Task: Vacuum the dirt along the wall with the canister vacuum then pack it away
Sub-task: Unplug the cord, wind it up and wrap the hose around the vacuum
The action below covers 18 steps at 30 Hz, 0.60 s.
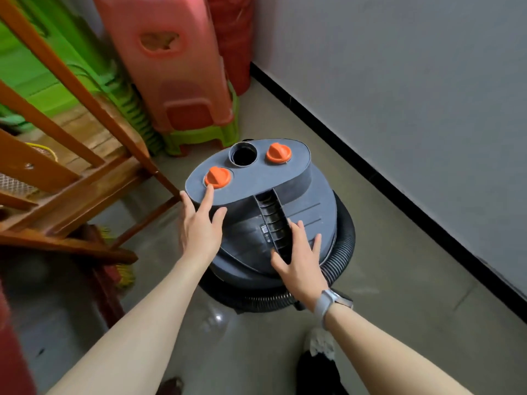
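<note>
we see the pale wall [399, 81] running along the right, its black skirting [356, 155] meeting the tiled floor [427, 309] on a diagonal from far left to near right. on the left stands a wooden frame [65, 172], and in the far corner pink stools [171, 67] sit stacked on green stools [199, 138].

the canister vacuum [256, 212] sits on the floor in the middle, near the wall and just beside the wooden frame. its dark grey top is an oval whose long axis runs left to right, carrying an open hose port [243, 155] between two orange knobs, the left knob [217, 177] and the right knob [278, 153]. a ribbed handle channel [275, 223] runs from the oval towards us. the black hose [340, 246] is coiled round the body's right and near sides.

both our forearms reach forward from the near edge. our left hand [199, 226] lies flat on the lid, fingers spread and straight, its forefinger touching the left knob. our right hand [299, 258], a watch [330, 303] on its wrist, rests with fingers apart beside the channel, thumb at its near end, gripping nothing.
</note>
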Available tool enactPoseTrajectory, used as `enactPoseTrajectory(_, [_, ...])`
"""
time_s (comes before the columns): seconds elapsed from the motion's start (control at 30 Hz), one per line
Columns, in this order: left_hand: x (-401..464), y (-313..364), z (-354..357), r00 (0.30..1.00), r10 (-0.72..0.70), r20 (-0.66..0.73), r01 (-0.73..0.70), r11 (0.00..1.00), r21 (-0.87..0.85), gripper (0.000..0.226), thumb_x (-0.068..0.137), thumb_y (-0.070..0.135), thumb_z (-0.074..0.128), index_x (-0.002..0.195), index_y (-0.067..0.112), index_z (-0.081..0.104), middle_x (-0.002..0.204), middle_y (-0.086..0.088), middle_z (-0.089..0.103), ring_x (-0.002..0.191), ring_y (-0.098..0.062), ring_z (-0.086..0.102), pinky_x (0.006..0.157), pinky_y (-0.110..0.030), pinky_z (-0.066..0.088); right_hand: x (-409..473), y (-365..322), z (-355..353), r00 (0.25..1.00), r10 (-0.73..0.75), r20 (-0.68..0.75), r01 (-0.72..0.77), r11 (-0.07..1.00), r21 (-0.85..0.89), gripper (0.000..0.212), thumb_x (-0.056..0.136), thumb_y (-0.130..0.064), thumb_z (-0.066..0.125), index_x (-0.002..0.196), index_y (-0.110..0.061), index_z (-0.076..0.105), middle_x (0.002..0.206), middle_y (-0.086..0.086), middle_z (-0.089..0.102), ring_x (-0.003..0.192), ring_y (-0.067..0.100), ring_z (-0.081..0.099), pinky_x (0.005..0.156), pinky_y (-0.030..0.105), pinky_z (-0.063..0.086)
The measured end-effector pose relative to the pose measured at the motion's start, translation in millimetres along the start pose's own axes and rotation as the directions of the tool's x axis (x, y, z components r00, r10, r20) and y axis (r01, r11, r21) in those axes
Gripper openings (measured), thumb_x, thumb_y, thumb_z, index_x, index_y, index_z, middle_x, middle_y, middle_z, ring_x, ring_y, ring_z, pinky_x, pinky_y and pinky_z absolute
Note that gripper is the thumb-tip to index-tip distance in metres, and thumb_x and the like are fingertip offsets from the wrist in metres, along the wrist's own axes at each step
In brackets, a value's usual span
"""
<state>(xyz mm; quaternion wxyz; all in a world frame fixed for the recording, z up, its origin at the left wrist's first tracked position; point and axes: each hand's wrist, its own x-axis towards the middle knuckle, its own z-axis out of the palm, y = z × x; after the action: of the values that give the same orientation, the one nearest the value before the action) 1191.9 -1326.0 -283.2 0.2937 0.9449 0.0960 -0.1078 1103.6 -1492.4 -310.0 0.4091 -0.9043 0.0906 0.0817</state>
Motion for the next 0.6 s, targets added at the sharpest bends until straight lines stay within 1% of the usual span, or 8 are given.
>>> enactPoseTrajectory(0.1, [36,9,-9,0.999,-0.022,-0.032,0.024,0.998,0.058,0.056,0.097,0.042,0.041,0.148,0.038,0.018,0.159,-0.012,-0.003,0.141,-0.039,0.02,0.106,-0.045,0.033,42,-9,-5,0.999,-0.036,0.015,0.036,0.999,0.008,0.068,0.092,-0.023,0.051,0.149,-0.014,0.015,0.154,-0.003,0.023,0.146,0.014,-0.003,0.112,0.036,-0.021])
enactPoseTrajectory(0.2, [70,19,-13,0.997,-0.037,-0.066,0.043,0.996,0.077,0.057,0.097,0.042,0.041,0.148,0.036,0.017,0.158,-0.014,-0.002,0.141,-0.039,0.021,0.107,-0.044,0.033,85,-16,-9,0.997,-0.076,0.02,0.076,0.997,0.008,0.075,0.092,-0.022,0.052,0.151,-0.02,0.004,0.157,-0.007,0.015,0.146,0.015,-0.004,0.113,0.039,-0.019])
enactPoseTrajectory(0.37, [121,38,-16,0.992,-0.08,-0.102,0.085,0.996,0.04,0.058,0.097,0.043,0.04,0.149,0.036,0.016,0.158,-0.014,-0.003,0.139,-0.04,0.025,0.106,-0.047,0.036,154,-23,-24,0.984,-0.163,0.076,0.164,0.986,-0.01,0.08,0.092,-0.019,0.05,0.146,-0.041,-0.006,0.157,-0.012,0.011,0.146,0.015,-0.004,0.112,0.042,-0.017])
enactPoseTrajectory(0.5, [155,49,-20,0.988,-0.102,-0.114,0.102,0.995,-0.003,0.057,0.097,0.042,0.04,0.149,0.036,0.017,0.158,-0.015,-0.004,0.134,-0.042,0.034,0.1,-0.044,0.041,203,-28,-37,0.979,-0.176,0.102,0.181,0.982,-0.045,0.078,0.093,-0.019,0.05,0.149,-0.032,-0.002,0.158,-0.007,0.014,0.146,0.017,-0.001,0.114,0.044,-0.014])
enactPoseTrajectory(0.6, [177,48,-25,0.986,-0.097,-0.135,0.095,0.995,-0.025,0.056,0.097,0.04,0.042,0.148,0.035,0.02,0.158,-0.015,-0.003,0.131,-0.041,0.039,0.096,-0.042,0.044,225,-37,-35,0.971,-0.208,0.118,0.217,0.974,-0.07,0.08,0.094,-0.02,0.051,0.143,-0.04,-0.01,0.157,-0.006,0.014,0.146,0.017,-0.001,0.114,0.043,-0.014])
